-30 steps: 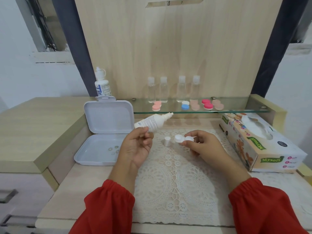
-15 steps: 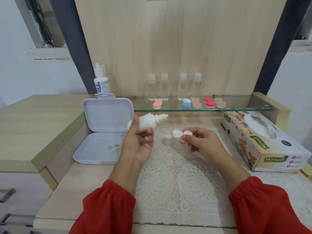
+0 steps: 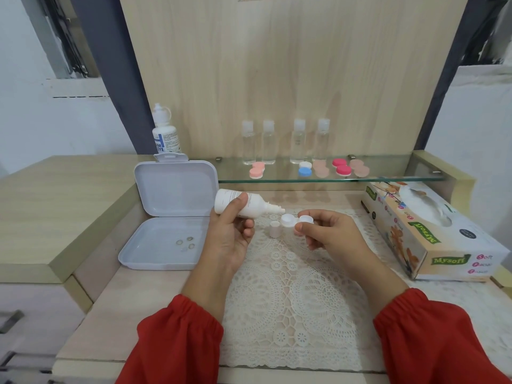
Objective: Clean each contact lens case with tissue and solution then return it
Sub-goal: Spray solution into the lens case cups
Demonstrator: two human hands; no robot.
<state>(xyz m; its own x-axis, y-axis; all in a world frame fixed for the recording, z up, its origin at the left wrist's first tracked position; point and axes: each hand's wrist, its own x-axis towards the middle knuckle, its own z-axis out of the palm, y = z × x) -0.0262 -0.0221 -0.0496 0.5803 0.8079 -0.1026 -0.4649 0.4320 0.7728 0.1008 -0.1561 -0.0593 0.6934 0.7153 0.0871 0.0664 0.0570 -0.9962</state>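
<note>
While tilted on its side with nozzle aimed right, white solution bottle [image 3: 243, 205] gripped in left hand [image 3: 231, 239], tip just beside open white contact lens case [image 3: 296, 220]. Case pinched in right hand [image 3: 329, 236] above lace mat [image 3: 291, 297]. Small white cap [image 3: 274, 229] upright on mat. Tissue box [image 3: 426, 231] at right on surface [image 3: 116, 314]; coloured lens cases [image 3: 304, 169] on glass shelf [image 3: 388, 177].

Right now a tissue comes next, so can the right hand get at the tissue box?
Probably not freely: the right hand pinches the open lens case. The tissue box lies just to its right, with nothing between, so it would have to put the case down first.
</note>
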